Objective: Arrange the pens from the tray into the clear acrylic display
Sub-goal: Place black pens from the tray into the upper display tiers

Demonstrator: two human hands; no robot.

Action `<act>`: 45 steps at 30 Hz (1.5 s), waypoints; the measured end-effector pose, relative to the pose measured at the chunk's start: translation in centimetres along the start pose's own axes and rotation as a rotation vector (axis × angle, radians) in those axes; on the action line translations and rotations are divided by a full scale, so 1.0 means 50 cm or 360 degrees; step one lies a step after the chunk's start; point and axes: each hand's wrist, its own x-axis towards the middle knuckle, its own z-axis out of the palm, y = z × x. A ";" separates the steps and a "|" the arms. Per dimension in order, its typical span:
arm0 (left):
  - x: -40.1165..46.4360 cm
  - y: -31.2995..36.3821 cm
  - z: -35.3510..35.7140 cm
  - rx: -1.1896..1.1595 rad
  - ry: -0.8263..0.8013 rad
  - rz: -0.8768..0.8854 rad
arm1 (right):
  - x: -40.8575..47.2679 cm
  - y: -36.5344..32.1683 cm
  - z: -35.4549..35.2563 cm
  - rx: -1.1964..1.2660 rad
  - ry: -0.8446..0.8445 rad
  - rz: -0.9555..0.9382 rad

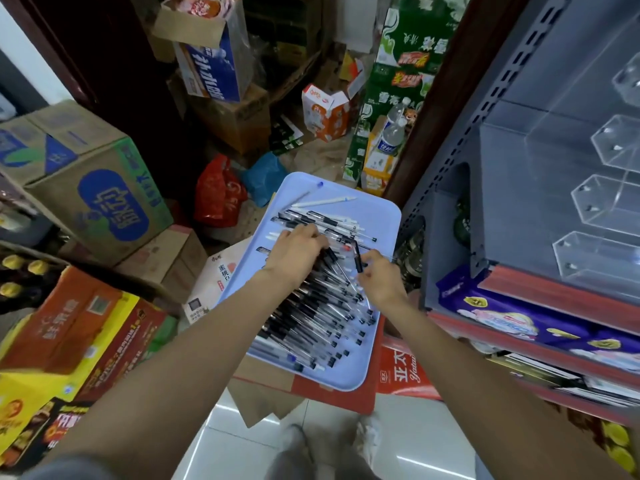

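In the middle, on cartons: one pale blue tray (374, 362) heaped with clear black-capped gel pens (322, 306), too many to count. Left hand (294, 251) laid on the heap, fingers curled among pens. Right hand (379, 275) pinching one black pen (357, 258) upright. At right, shelved: clear acrylic display (602, 206), four hexagonal compartments visible.

Red carton (398, 372) under tray: "亚太", "Yata…". White box (221, 282): "蜜桃乌". Other box print blurred or inverted.
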 end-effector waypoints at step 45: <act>0.045 0.371 -0.431 -0.1166 0.0593 0.0596 | -0.266 0.015 -0.547 0.0822 0.1169 -0.0661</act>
